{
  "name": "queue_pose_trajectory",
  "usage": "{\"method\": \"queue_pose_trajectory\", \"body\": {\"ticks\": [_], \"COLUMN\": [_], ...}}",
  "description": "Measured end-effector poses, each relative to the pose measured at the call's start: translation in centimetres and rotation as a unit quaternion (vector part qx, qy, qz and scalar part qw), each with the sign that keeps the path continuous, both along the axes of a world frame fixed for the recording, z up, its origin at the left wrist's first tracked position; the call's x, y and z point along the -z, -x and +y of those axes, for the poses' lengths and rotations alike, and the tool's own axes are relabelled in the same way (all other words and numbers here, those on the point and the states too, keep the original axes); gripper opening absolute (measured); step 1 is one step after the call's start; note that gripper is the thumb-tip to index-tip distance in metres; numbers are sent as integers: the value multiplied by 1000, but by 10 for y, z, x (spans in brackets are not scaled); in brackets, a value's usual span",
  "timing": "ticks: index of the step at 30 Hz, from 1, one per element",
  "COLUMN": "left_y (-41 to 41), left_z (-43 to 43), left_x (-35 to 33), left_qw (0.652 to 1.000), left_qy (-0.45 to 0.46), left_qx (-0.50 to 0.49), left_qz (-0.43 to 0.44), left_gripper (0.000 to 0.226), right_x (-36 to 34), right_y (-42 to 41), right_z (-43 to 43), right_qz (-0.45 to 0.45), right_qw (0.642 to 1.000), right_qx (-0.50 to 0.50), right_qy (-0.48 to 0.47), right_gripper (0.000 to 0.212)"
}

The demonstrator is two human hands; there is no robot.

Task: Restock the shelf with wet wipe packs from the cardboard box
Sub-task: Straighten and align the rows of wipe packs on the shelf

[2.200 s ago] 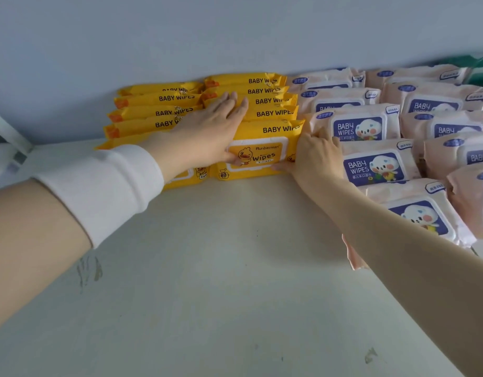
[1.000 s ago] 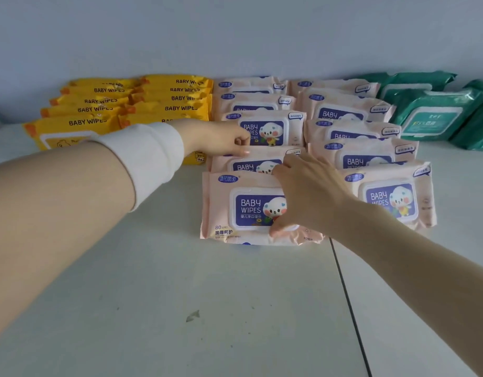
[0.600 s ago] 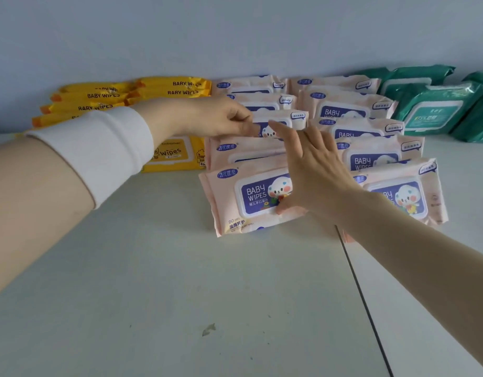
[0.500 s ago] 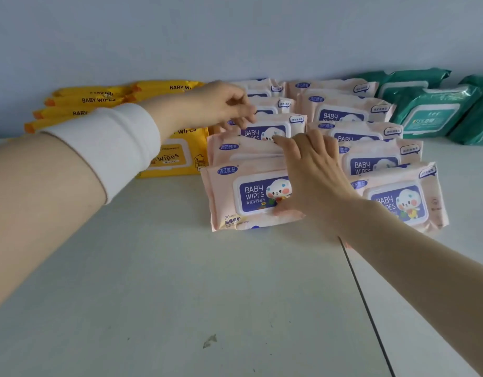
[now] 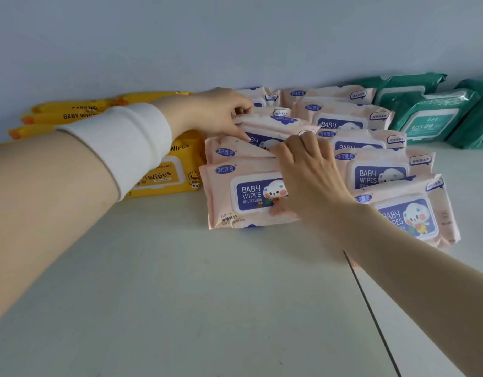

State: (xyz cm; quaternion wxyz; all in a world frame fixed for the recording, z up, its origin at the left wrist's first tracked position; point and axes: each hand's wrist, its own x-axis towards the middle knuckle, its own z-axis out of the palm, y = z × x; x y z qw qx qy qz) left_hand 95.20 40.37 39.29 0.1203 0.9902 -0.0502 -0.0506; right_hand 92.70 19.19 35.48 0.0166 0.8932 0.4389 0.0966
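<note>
Yellow plastic wipe packs [image 5: 164, 172] are stacked at 9 o'clock on the white shelf [image 5: 180, 295]. The left hand [image 5: 215, 112] pinches the top edge of a tilted pink plastic wipe pack [image 5: 286, 126], whose long axis runs left to right. The right hand [image 5: 308, 172] grips the front pink pack [image 5: 245, 194], which lies label-up, with fingers curled over its far edge. Green packs [image 5: 428, 123] lie at 2 o'clock.

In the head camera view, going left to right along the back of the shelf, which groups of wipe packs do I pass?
First the yellow wipe packs → then the pink wipe packs → then the green wipe packs at the far right.
</note>
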Motion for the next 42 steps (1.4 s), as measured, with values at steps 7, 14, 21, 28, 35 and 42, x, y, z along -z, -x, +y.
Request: {"method": "queue_pose_trajectory", "body": {"ticks": [7,14,21,28,35,42], "left_y": [-9,-38,-40,-34,-45,-47], "left_z": [18,17,17,28,22,21], "left_x": [-13,-8,1,6,3,4], "left_qw": [997,990,994,990,989,983], "left_qy": [-19,17,17,9,9,87], "left_qx": [-46,-136,-96,-91,-149,-141], "left_qz": [52,28,-41,-111,-14,-83], "left_gripper": [52,37,22,20,38,22], "right_x": [2,6,11,8,12,13], "right_y": [-16,-16,-18,-26,-25,-23], "right_z": [20,19,20,32,31,29], "right_qz": [-3,-24,-35,-35,-77,-74], "right_qw": [1000,1000,999,999,995,993], "right_qx": [6,3,25,22,42,48], "right_qy": [-4,1,-28,-16,-48,-82], "right_gripper": [101,89,91,94,97,98]}}
